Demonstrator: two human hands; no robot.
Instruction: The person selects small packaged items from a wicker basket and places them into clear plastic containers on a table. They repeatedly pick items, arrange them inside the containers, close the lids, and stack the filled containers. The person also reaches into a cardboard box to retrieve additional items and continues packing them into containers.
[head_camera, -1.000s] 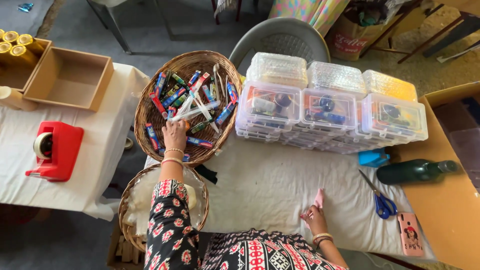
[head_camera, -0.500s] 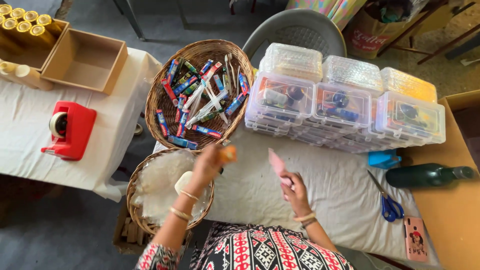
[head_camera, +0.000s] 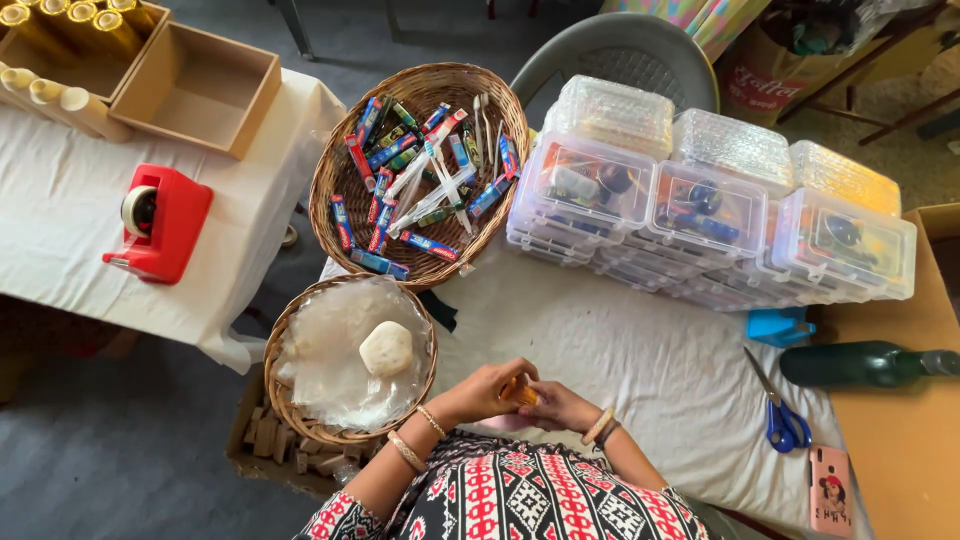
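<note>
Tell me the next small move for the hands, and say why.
Probably best to turn the small orange item between the fingers until its end faces up. Both the left hand and the right hand already close around it over the white cloth, close to the body, and most of it is hidden, so nothing else needs fetching first.

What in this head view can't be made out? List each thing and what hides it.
- Orange item, head view: mostly wrapped by left hand and right hand; its kind is unclear.
- Contents of clear boxes: blurred by the ribbed lids.
- Gold tubes: cut off by the top edge.
- Green bottle: its neck is cut by the right edge.
- Wooden blocks: partly under the lower basket.
</note>
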